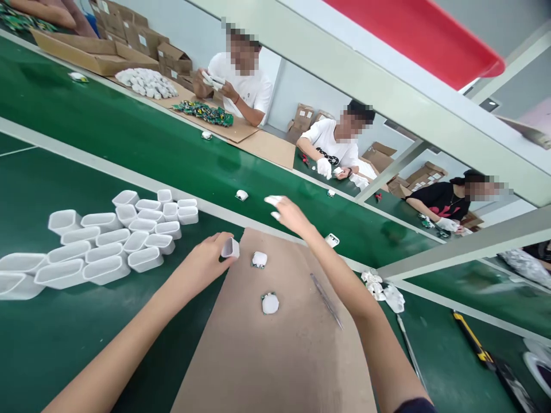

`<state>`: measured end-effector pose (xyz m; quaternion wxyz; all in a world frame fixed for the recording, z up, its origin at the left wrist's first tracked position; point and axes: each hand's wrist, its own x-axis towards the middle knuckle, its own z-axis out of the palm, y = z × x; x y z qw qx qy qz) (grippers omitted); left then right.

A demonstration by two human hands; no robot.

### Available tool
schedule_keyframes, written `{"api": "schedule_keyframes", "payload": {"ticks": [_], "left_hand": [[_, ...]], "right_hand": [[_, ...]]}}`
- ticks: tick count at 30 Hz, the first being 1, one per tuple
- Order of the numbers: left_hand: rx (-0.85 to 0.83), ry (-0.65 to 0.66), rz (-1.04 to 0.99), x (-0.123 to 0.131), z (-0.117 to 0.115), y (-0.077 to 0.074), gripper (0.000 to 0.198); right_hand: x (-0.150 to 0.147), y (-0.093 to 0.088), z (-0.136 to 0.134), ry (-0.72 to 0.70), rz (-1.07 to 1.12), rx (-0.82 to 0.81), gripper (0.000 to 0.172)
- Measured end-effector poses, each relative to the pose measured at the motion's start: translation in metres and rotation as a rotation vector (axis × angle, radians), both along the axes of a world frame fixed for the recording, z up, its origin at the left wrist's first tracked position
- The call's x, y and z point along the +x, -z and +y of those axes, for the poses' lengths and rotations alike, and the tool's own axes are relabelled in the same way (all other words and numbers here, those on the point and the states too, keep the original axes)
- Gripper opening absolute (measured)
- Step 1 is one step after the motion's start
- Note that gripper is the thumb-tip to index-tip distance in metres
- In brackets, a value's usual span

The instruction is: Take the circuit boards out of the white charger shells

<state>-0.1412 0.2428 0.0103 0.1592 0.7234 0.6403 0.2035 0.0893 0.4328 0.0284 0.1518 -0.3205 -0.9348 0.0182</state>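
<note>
My left hand (pixel 210 255) is closed on a small white plastic shell (pixel 230 248) at the near edge of a brown cardboard sheet (pixel 275 355). My right hand (pixel 286 213) reaches out over the green conveyor belt (pixel 172 149), fingers stretched, with white covers on the fingertips and nothing in it. A white part (pixel 241 195) lies on the belt just left of that hand. Two white parts with green boards (pixel 259 259) (pixel 270 303) rest on the cardboard, along with metal tweezers (pixel 326 300).
Several empty white shells (pixel 107 241) are piled at my left. Crumpled white bits (pixel 381 289) and a yellow-handled tool (pixel 473 341) lie at my right. Three people sit across the belt, with cardboard boxes (pixel 129 34), white parts and green boards before them.
</note>
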Motion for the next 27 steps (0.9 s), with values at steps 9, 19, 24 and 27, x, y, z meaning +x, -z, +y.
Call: {"api": "schedule_keyframes", "payload": {"ticks": [9,19,24,27], "left_hand": [[-0.070,0.158,-0.517,0.022,-0.012,-0.009,0.032],[-0.015,0.311,-0.922,0.062,-0.040,-0.010,0.037],[0.175,0.461,-0.807,0.084,-0.065,-0.002,0.040],[0.015,0.413,-0.933,0.094,-0.075,0.000,0.043]], "right_hand": [[-0.110,0.004,0.064,-0.040,-0.118,-0.307,0.028],[0.017,-0.017,-0.123,-0.026,0.604,-0.495,0.059],[0.079,-0.022,-0.247,-0.091,0.996,-0.590,0.040],[0.086,-0.006,-0.276,-0.008,1.136,-0.732,0.041]]}}
